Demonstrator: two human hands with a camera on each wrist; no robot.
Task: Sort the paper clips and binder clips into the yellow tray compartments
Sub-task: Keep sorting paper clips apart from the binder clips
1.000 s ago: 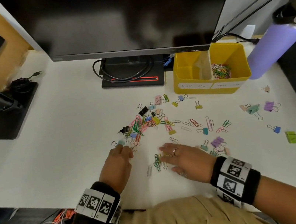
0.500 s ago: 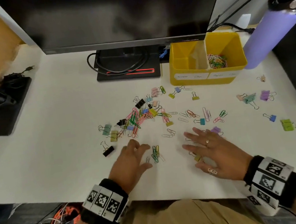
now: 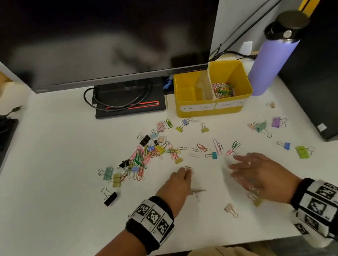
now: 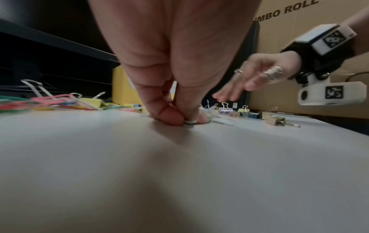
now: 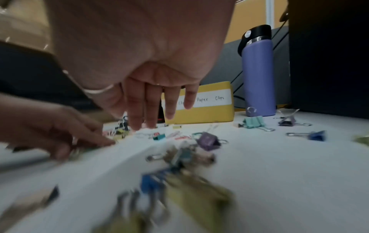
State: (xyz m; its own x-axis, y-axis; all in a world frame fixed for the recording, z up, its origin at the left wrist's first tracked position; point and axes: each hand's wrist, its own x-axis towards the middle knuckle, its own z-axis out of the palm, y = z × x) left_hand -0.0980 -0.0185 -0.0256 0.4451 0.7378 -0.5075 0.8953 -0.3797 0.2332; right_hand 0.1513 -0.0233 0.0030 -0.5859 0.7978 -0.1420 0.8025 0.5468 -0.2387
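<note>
A yellow tray (image 3: 214,110) stands at the back right of the white table, also seen as the yellow tray (image 5: 209,113). Its right compartment holds colourful paper clips (image 3: 223,90); its left one looks bare. Mixed paper clips and binder clips (image 3: 146,155) lie scattered in the middle. My left hand (image 3: 187,172) pinches a pale paper clip (image 4: 189,122) against the table between thumb and finger (image 4: 169,116). My right hand (image 3: 238,165) hovers to its right, fingers (image 5: 152,110) straight and spread, holding nothing. Blurred binder clips (image 5: 185,156) lie under it.
A monitor (image 3: 105,38) on a black stand (image 3: 128,103) fills the back. A purple bottle (image 3: 270,63) stands right of the tray, beside a black box (image 3: 333,79). More binder clips (image 3: 278,122) lie at the right. A beige binder clip (image 3: 229,209) lies near the front edge.
My left hand has moved right and forward and closed its thumb and finger on a paper clip. My right hand has lifted off the clips and stays spread.
</note>
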